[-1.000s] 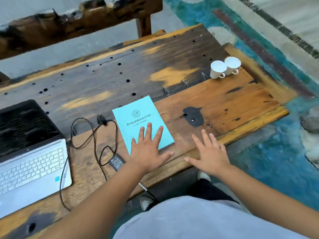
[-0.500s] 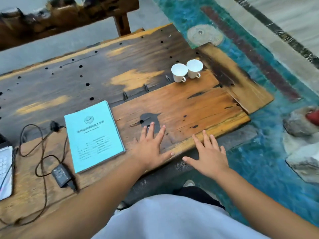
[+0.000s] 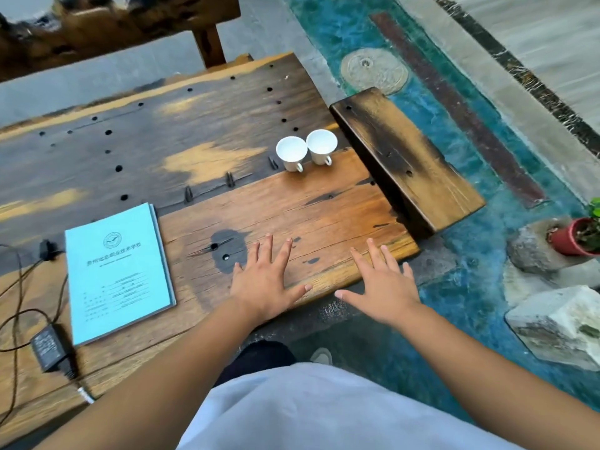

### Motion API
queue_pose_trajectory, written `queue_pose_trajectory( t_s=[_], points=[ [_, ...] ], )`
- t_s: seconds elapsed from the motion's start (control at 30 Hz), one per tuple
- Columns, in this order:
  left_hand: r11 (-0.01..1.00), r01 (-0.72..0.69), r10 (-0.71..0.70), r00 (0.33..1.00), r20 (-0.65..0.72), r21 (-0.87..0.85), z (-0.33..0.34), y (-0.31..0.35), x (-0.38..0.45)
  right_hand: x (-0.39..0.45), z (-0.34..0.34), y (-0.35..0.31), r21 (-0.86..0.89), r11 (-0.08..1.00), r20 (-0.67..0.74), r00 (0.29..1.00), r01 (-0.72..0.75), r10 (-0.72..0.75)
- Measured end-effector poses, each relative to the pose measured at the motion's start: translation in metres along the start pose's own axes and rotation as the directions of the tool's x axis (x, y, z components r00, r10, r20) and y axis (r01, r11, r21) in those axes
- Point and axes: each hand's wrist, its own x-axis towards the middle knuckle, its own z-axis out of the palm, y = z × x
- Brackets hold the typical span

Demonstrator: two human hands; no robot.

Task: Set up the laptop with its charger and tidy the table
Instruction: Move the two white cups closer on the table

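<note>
My left hand is flat and open, fingers spread, over the near edge of the counter, just beside a dark stain in the wood. It holds nothing. My right hand is also open with spread fingers, at the near right corner of the counter; its thumb reaches past the edge. I cannot tell if the hands touch the wood or only hover over it.

The charger brick lies near the near edge on the left side, and its dark cable makes loops toward the left border of the view. The laptop is out of view here. A light blue booklet lies closed between the charger and my left hand, apart from both. Two white cups stand upright side by side, near the right edge at the middle of the counter. A thick wooden block lies along the right edge, just beside the cups.
</note>
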Motion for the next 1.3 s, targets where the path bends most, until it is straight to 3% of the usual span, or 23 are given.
queue_pose_trajectory(
  t_s=[0.37, 0.63, 1.03, 1.3],
  points=[
    [0.996, 0.038, -0.035, 0.999, 0.033, -0.083, 0.001, -0.016, 0.039, 0.050, -0.019, -0.002, -0.013, 1.000, 0.026, 1.000, -0.011, 0.011],
    [0.992, 0.008, -0.011, 1.000, -0.022, -0.128, -0.048, -0.031, 0.104, 0.107, -0.067, -0.015, 0.055, 0.998, -0.044, 0.999, -0.022, 0.024],
    [0.902, 0.168, -0.212, 0.975, -0.067, -0.397, -0.077, -0.014, 0.220, 0.276, -0.143, 0.007, 0.126, 0.968, -0.126, 0.972, 0.216, -0.200],
    [0.817, 0.209, -0.334, 0.931, -0.146, -0.537, -0.073, -0.012, 0.290, 0.366, -0.155, 0.004, 0.224, 0.915, -0.052, 0.942, 0.334, -0.332]
  ],
)
